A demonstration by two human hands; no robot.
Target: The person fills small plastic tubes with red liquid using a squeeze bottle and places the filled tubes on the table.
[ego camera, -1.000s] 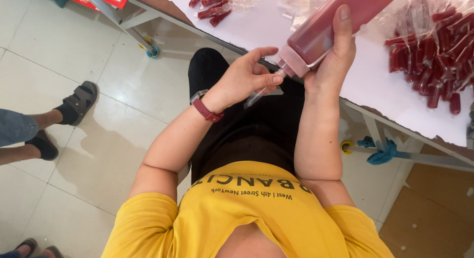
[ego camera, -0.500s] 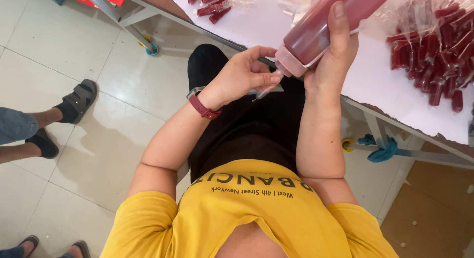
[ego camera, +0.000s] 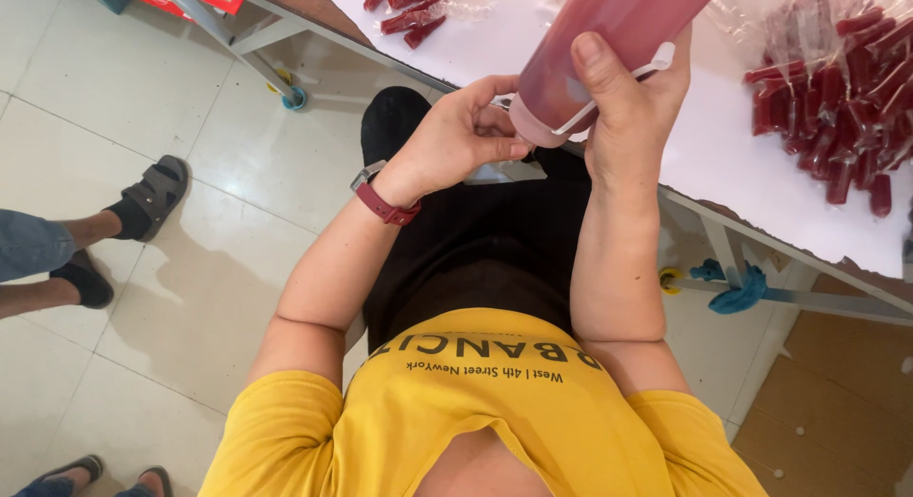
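Note:
My right hand (ego camera: pixel 623 107) grips a large squeeze bottle (ego camera: pixel 609 36) full of red liquid, tipped nozzle-down over my lap at the edge of the white table (ego camera: pixel 723 164). My left hand (ego camera: pixel 461 136), with a red watch strap (ego camera: pixel 385 204) on the wrist, pinches a thin clear plastic sleeve (ego camera: pixel 493 172) right at the bottle's nozzle. My fingers hide most of the sleeve and the nozzle tip. On the table to the right lies a heap of filled red tubes (ego camera: pixel 837 107), and a few more (ego camera: pixel 409 7) lie at the far left.
Another person's feet in dark sandals (ego camera: pixel 143 202) rest on the tiled floor at the left, and more feet (ego camera: pixel 95 473) show at the bottom left. A table leg with a blue caster (ego camera: pixel 295 97) stands ahead. A blue cloth (ego camera: pixel 732 288) hangs on the table frame.
The bottle and both hands have shifted slightly up toward the table edge, with the bottle tipped a little steeper. My left hand stays pinched at the nozzle.

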